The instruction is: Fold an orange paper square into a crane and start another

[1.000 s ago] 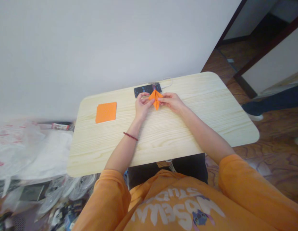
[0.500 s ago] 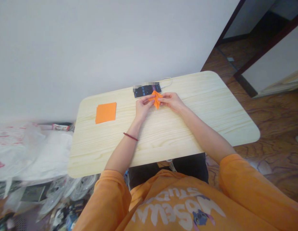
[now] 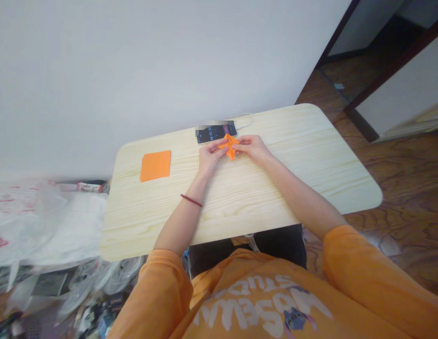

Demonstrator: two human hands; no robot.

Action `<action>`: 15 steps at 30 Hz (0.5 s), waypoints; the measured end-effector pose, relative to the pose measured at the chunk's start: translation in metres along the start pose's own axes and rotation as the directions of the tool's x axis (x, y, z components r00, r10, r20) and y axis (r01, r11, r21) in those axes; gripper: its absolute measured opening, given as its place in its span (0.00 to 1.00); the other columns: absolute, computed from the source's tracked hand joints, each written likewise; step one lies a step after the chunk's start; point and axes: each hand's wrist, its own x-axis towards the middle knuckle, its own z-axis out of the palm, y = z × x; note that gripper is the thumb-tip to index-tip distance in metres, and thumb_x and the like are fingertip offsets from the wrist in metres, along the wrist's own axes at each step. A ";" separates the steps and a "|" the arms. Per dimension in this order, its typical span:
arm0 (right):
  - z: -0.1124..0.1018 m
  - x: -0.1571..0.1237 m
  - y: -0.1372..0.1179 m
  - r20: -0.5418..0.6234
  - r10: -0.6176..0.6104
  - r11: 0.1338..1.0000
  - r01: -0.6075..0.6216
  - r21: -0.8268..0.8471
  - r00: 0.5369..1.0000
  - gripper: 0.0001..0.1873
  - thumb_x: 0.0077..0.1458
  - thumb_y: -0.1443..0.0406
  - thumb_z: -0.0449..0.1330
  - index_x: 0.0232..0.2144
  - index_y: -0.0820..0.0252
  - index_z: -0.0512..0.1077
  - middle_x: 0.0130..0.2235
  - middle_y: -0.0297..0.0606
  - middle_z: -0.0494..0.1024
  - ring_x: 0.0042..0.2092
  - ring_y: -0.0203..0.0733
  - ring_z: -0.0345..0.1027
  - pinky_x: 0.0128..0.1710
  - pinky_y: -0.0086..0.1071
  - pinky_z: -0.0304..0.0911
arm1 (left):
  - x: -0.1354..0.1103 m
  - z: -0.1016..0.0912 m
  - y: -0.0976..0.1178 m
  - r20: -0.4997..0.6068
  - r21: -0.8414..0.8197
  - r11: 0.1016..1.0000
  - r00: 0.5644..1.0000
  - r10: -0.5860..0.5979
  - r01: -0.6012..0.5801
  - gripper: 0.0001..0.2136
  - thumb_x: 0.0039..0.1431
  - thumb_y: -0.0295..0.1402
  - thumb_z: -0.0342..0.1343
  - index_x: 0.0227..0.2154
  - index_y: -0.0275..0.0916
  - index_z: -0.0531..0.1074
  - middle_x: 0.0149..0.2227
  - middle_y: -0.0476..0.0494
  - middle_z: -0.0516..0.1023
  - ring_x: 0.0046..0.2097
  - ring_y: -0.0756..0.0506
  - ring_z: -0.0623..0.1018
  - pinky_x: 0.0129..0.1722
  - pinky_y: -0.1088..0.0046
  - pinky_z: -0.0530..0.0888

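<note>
Left hand (image 3: 210,157) and right hand (image 3: 250,148) pinch folded orange paper (image 3: 230,146) below a smartphone (image 3: 216,134), an orange square (image 3: 155,165) well left.

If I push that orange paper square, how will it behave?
The orange paper square looks thin and light, so it would probably slide easily on the smooth table. Lying flat, it shouldn't roll, but it may flop if lifted by a corner.

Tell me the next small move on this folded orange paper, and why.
Probably press the folded orange paper flatter on the wooden tabletop: your left hand and right hand pinch it from either side, and its layers look slightly lifted.
</note>
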 end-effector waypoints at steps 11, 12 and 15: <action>0.003 -0.004 -0.005 -0.021 -0.039 0.996 0.038 -0.077 0.999 0.20 0.26 0.60 0.75 0.24 0.63 0.76 0.24 0.36 0.79 0.25 0.34 0.70 0.30 0.29 0.69 | 0.001 0.000 0.000 -0.013 0.016 1.000 1.000 0.015 -0.015 0.17 0.36 0.33 0.69 0.33 0.37 0.78 0.38 0.41 0.81 0.41 0.43 0.80 0.47 0.61 0.74; 0.004 -0.005 -0.006 -0.025 -0.038 0.996 0.036 -0.082 0.999 0.20 0.26 0.60 0.75 0.24 0.63 0.76 0.24 0.36 0.79 0.25 0.34 0.70 0.30 0.29 0.69 | 0.001 0.000 0.000 -0.015 0.021 1.000 1.000 0.018 -0.018 0.17 0.36 0.33 0.69 0.33 0.37 0.78 0.38 0.40 0.81 0.41 0.43 0.80 0.47 0.61 0.74; 0.005 -0.005 -0.006 -0.028 -0.044 0.995 0.041 -0.086 0.999 0.20 0.26 0.60 0.75 0.25 0.63 0.76 0.24 0.36 0.79 0.25 0.34 0.69 0.30 0.29 0.68 | 0.002 0.000 0.000 -0.027 0.032 0.999 1.000 0.016 -0.015 0.18 0.34 0.34 0.70 0.33 0.37 0.77 0.38 0.41 0.81 0.40 0.44 0.80 0.46 0.62 0.75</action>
